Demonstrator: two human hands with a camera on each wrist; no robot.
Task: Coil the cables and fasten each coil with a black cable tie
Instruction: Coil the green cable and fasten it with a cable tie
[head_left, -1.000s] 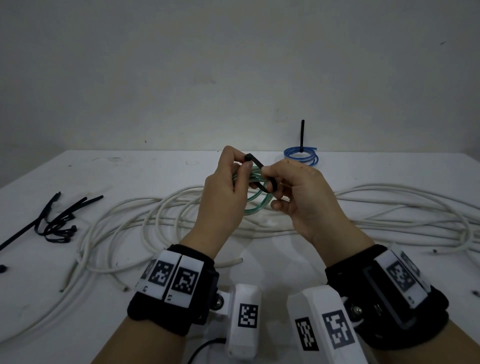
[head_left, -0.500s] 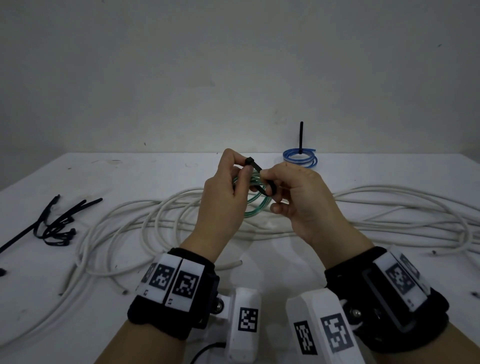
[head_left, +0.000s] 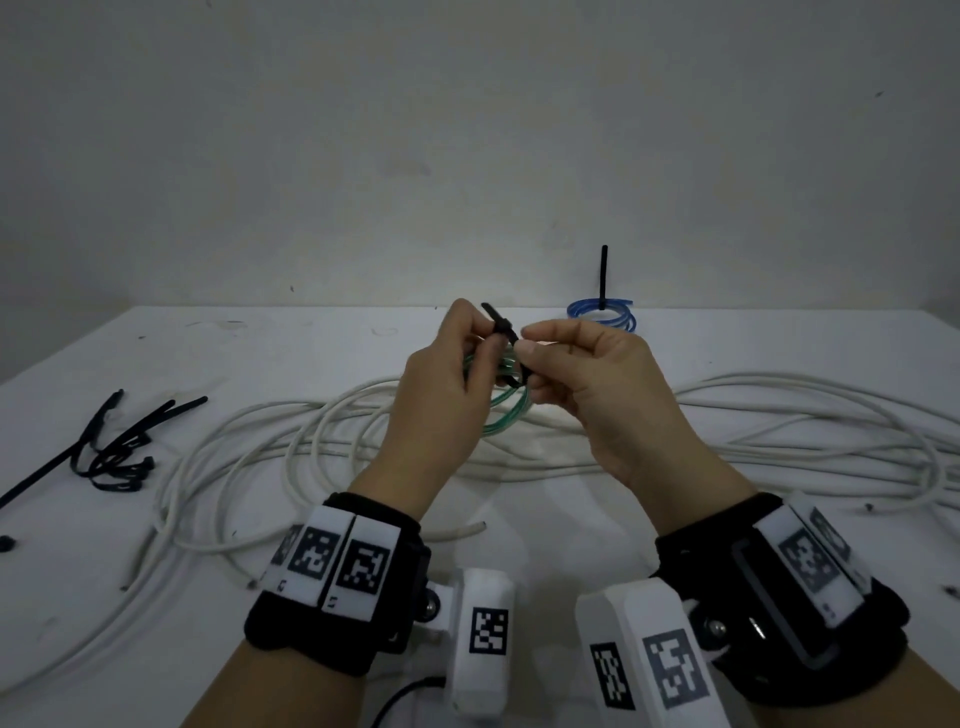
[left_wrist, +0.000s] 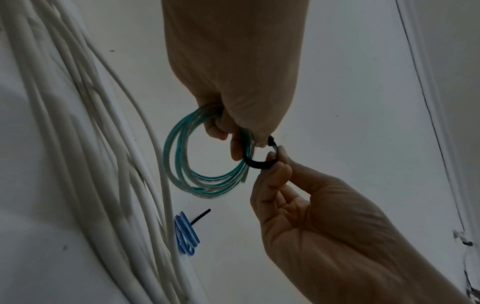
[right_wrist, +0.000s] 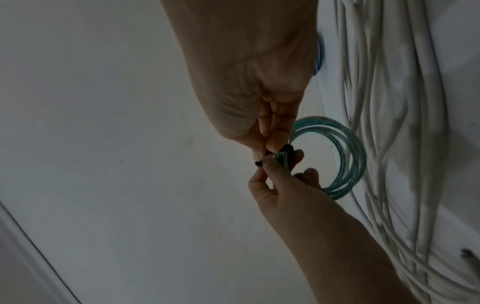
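Observation:
A small green cable coil (head_left: 506, 413) hangs above the table between both hands. My left hand (head_left: 488, 344) grips the coil (left_wrist: 182, 164) with its fingers through the ring, and its thumb and forefinger pinch the black cable tie (head_left: 501, 328) at its head. The tie (left_wrist: 259, 162) forms a small loop round the coil's strands. My right hand (head_left: 527, 354) pinches that loop from the right, its other fingers loosely spread. In the right wrist view the tie (right_wrist: 259, 163) sits between both hands' fingertips, beside the coil (right_wrist: 345, 156).
Long white cables (head_left: 779, 415) lie in loose loops across the table (head_left: 260, 343) under the hands. A blue coil (head_left: 602, 314) with an upright black tie stands at the back. Several spare black ties (head_left: 114, 452) lie at the left.
Both hands have stayed at the same spot above the table. The right hand's outer fingers have spread out, and the tie's tail pokes a little further up to the left.

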